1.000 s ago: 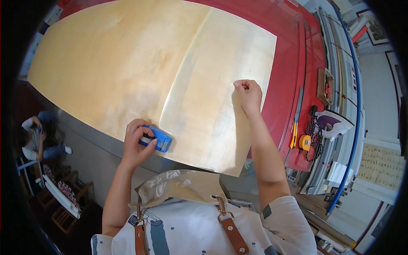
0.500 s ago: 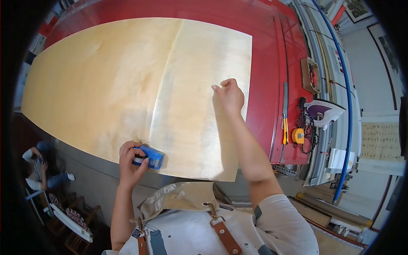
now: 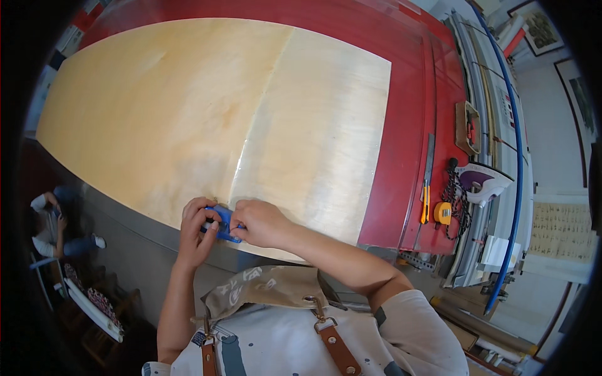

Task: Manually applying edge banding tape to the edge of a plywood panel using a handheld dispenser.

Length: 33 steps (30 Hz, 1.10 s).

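Observation:
Near the front edge of a large pale wooden panel [image 3: 163, 106], my left hand [image 3: 198, 232] is wrapped round a small blue tape dispenser [image 3: 224, 229]. My right hand [image 3: 260, 224] is closed at the dispenser's right end, its thumb and fingertips pressed together there. Whether a strip of tape is between those fingers is too small to tell. A shiny seam [image 3: 241, 156] runs across the panel, from its far edge down to a spot just beyond my hands.
The panel lies on a red table [image 3: 407, 94]. Along the right side are a yellow cutter [image 3: 426, 202], a steel ruler [image 3: 430, 153], a yellow tape measure [image 3: 443, 213], a corded iron [image 3: 480, 182] and a tool box [image 3: 468, 127]. A seated person [image 3: 63, 225] is at the left.
My right hand has swung left and down from above the panel's right part to the tape dispenser. My left hand keeps its hold. The view has shifted slightly.

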Each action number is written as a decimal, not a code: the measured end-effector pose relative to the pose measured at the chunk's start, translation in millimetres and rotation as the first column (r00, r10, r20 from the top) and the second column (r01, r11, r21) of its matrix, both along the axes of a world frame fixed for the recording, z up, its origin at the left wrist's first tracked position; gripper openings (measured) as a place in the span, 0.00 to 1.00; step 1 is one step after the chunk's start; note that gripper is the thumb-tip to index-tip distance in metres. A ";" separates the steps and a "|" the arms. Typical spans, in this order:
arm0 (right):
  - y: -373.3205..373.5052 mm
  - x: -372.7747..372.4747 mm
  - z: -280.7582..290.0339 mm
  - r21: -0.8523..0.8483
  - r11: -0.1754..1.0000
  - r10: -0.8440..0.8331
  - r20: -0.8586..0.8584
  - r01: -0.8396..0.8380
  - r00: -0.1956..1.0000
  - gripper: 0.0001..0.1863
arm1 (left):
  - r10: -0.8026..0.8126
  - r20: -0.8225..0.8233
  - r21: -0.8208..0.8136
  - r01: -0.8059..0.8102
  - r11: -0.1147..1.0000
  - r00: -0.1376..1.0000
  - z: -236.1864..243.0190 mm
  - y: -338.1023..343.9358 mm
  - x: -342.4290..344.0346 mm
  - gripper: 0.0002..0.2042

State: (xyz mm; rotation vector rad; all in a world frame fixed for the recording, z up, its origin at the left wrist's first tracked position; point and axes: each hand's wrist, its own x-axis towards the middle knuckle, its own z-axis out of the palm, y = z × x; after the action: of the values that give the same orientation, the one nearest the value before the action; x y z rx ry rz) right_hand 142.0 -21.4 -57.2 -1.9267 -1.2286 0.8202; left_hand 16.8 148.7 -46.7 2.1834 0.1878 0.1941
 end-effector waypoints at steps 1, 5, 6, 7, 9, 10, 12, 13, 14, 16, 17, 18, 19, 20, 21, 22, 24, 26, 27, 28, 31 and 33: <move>-0.3 0.8 3.4 -0.018 1.000 0.017 -0.001 -0.017 1.000 0.05 | 0.001 -0.001 0.008 -0.001 1.000 1.000 -0.1 1.4 -0.9 0.04; -6.4 -3.3 6.0 0.034 0.999 -0.027 -0.083 0.030 0.996 0.03 | 0.013 0.010 0.005 -0.013 1.000 1.000 -3.9 2.0 -1.7 0.06; -8.6 -4.7 4.0 0.056 0.997 -0.040 -0.136 0.048 0.990 0.03 | 0.015 0.011 0.008 -0.015 1.000 1.000 -4.1 2.0 -1.9 0.06; -12.1 -5.9 2.2 0.072 0.995 -0.054 -0.186 0.068 0.981 0.03 | 0.016 0.015 0.005 -0.016 1.000 1.000 -5.6 1.6 -1.6 0.07; -22.2 -13.7 -0.7 -0.070 0.978 -0.209 -0.422 0.198 0.882 0.04 | 0.015 0.029 0.025 -0.016 1.000 0.999 -6.4 1.4 -0.4 0.10; -25.9 -18.8 -2.2 -0.155 0.957 -0.290 -0.526 0.245 0.800 0.05 | 0.017 0.030 0.035 -0.018 0.999 0.999 -4.2 -1.1 -0.4 0.10; -27.5 -24.7 -4.9 -0.148 0.950 -0.308 -0.284 0.275 0.908 0.04 | 0.001 0.045 0.074 -0.005 0.997 0.999 -8.3 1.4 -1.6 0.11; -28.1 -26.2 -5.8 -0.140 0.946 -0.312 -0.147 0.293 0.939 0.04 | 0.004 0.041 0.070 -0.007 0.998 0.999 -8.9 1.9 -0.9 0.11; -27.6 -30.5 -4.2 -0.024 0.957 -0.288 0.018 0.288 0.958 0.02 | 0.007 0.038 0.065 -0.009 0.998 0.999 -8.8 1.4 -0.6 0.11; -29.6 -22.6 -15.5 0.067 0.963 -0.268 0.318 0.260 0.910 0.02 | 0.013 0.035 0.060 -0.015 0.998 0.999 -8.9 0.8 -2.9 0.11; -31.2 -12.5 -25.4 0.111 0.965 -0.263 0.461 0.238 0.848 0.02 | 0.011 0.040 0.059 -0.013 0.998 0.999 -9.4 1.0 -3.3 0.11; -32.8 6.3 -43.9 0.127 0.900 -0.434 0.169 0.417 0.885 0.03 | 0.010 0.049 0.057 -0.013 0.998 0.999 -9.7 1.7 -2.1 0.11; -35.2 33.9 -49.7 0.110 0.836 -0.541 0.005 0.537 0.841 0.05 | 0.012 0.050 0.053 -0.015 0.998 0.999 -10.9 1.6 -1.4 0.11; -38.1 61.4 -53.7 0.087 0.751 -0.639 -0.156 0.655 0.753 0.07 | 0.013 0.049 0.047 -0.015 0.999 0.999 -10.5 1.1 -0.8 0.11; -38.9 92.3 -45.2 0.094 0.688 -0.700 -0.177 0.719 0.692 0.07 | 0.019 0.047 0.045 -0.021 0.999 0.999 -9.2 1.2 -1.6 0.11; -37.4 115.7 -38.5 0.054 0.664 -0.739 -0.109 0.746 0.665 0.08 | 0.018 0.045 0.039 -0.020 0.999 0.999 -9.1 1.9 -1.1 0.11; -33.8 144.3 -36.1 0.012 0.649 -0.760 0.010 0.760 0.649 0.09 | 0.016 0.041 0.029 -0.017 0.999 0.999 -9.0 2.6 -1.1 0.11; -27.3 157.5 -39.1 -0.009 0.681 -0.728 0.102 0.733 0.678 0.10 | 0.030 0.027 0.004 -0.030 1.000 0.999 -7.9 1.7 -1.4 0.11; -26.0 159.9 -40.4 -0.008 0.659 -0.749 0.084 0.752 0.657 0.10 | 0.036 0.021 -0.009 -0.036 0.999 0.999 -7.5 1.5 -1.1 0.11; -24.0 159.5 -39.5 -0.012 0.638 -0.768 0.065 0.770 0.638 0.10 | 0.038 0.019 -0.007 -0.038 0.999 0.999 -8.3 1.5 -2.2 0.11; -19.3 158.0 -43.8 0.039 0.606 -0.795 0.072 0.794 0.603 0.07 | 0.036 0.018 0.003 -0.036 0.999 0.999 -11.7 3.8 -3.0 0.11; -19.7 158.0 -47.2 0.063 0.588 -0.808 0.089 0.806 0.582 0.07 | 0.029 0.020 0.014 -0.030 0.999 0.999 -13.6 4.1 -3.7 0.11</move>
State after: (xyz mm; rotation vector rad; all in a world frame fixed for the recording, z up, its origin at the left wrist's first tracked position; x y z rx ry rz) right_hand 300.0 -41.1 -104.4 -2.2186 -0.2632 0.1969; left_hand 13.1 152.8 -60.3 2.1934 0.2083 0.2341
